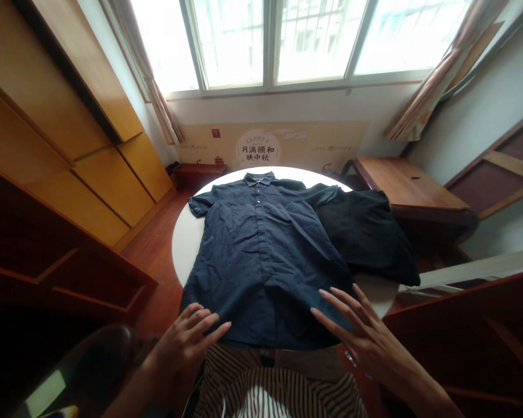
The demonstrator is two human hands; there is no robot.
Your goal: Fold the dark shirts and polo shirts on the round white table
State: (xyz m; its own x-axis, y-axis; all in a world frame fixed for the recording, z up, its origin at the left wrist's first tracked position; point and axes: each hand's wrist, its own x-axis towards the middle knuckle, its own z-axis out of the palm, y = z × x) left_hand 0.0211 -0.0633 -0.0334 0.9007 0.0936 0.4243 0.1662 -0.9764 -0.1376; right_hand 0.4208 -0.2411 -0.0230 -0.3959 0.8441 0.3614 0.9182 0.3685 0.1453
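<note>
A dark blue short-sleeved shirt (253, 249) lies spread front side up on a round white table (183, 238), its collar toward the window and its hem toward me. At the hem's left corner is my left hand (192, 334), fingers slightly bent and apart, holding nothing. Over the hem's right corner my right hand (357, 325) spreads its fingers, with nothing in it. Whether the fingertips touch the cloth I cannot tell. A black garment (366, 232) lies beside the shirt on the right, partly under its sleeve and hanging over the table's edge.
Behind the table, a wooden desk (414, 183) stands at the right. Yellow cabinets (100, 186) line the left wall. Dark red wooden panels rise close on both sides of me. A curtained window (270, 46) is at the back, above a printed banner (305, 142).
</note>
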